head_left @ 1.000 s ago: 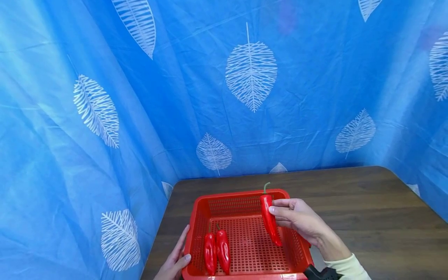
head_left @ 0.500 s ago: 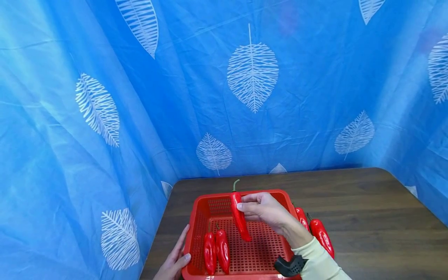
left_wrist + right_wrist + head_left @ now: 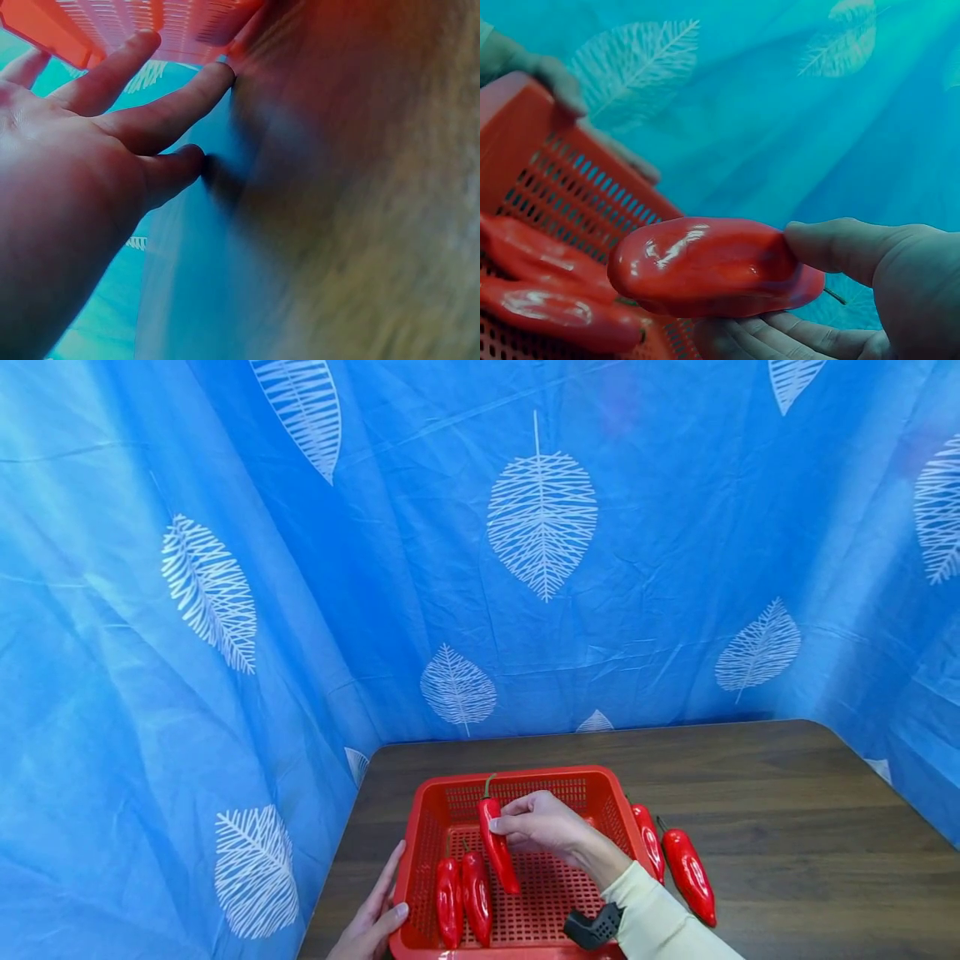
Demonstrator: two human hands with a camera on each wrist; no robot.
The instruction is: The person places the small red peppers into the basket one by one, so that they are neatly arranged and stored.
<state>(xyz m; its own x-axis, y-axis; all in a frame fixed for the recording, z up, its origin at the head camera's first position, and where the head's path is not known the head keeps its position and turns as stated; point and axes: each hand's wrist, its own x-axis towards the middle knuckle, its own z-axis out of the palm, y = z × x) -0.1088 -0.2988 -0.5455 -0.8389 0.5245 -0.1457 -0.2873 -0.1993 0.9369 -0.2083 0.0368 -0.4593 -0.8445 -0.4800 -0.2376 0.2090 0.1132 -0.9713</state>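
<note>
My right hand (image 3: 543, 827) pinches a red chili pepper (image 3: 501, 860) between thumb and fingers, its green stem pointing up, inside the red plastic basket (image 3: 517, 953). In the right wrist view the pepper (image 3: 697, 262) looks glossy, with the thumb on one side and fingers beneath. Two more red peppers lie side by side at the basket's left: one pepper (image 3: 449, 906) nearer the wall, another pepper (image 3: 477, 902) beside it. My left hand (image 3: 371, 914) rests at the basket's left side, thumb at the rim. The left wrist view shows its fingers (image 3: 176, 112) extended and spread.
On the wooden table (image 3: 810, 827), right of the basket, lie a red pepper (image 3: 648, 839) close to its wall and another red pepper (image 3: 688, 877) farther right. A blue curtain (image 3: 637, 568) with white leaf prints hangs behind the table and along its sides.
My right hand has carried the pepper leftward, then lowered it inside the basket towards the two lying peppers. The peppers outside on the right came into sight. My left hand stays put.
</note>
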